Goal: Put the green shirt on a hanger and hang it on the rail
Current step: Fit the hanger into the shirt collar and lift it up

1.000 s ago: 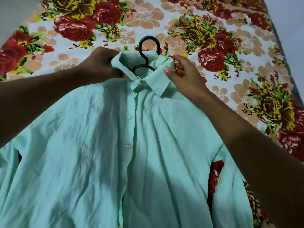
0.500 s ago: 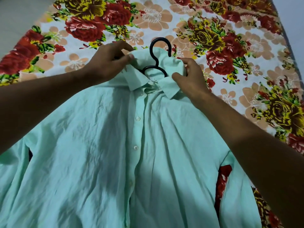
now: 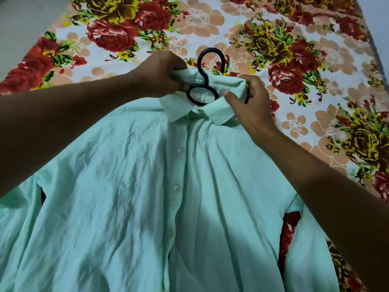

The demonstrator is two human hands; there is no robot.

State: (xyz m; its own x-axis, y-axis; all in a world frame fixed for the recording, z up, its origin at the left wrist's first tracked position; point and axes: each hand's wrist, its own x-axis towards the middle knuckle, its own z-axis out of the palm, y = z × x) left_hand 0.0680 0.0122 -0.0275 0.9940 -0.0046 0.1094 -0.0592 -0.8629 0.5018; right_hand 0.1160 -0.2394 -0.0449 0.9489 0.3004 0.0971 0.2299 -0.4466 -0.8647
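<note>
Under everything lay the bed [image 3: 294, 22], covered in a sheet printed with red, yellow and peach flowers. The green shirt [image 3: 130, 197] was spread flat on it, front up, buttoned down the placket and creased, filling most of your view. Its collar pointed away from you and its sleeves trailed off to either side.

Both your forearms reached across the shirt toward the collar [image 3: 210, 110]. Your left hand [image 3: 160, 74] sat at the collar's left side, its fingers [image 3: 177, 65] curled tightly and bunching a fold of the collar's back edge. The knuckles faced up, so you could not see how the thumb lay underneath.

Your right hand [image 3: 250, 106] was at the collar's right side. Its thumb [image 3: 230, 98] pressed down on the top of the collar while the other fingers curled round the collar's outer edge, pinching the cloth between them.

The black hanger [image 3: 205, 83] was inside the shirt, with only its neck showing between your two hands. A round loop sat in the collar opening, and the hook rose just beyond the collar and rested against the sheet. A small white label showed through the loop.
</note>
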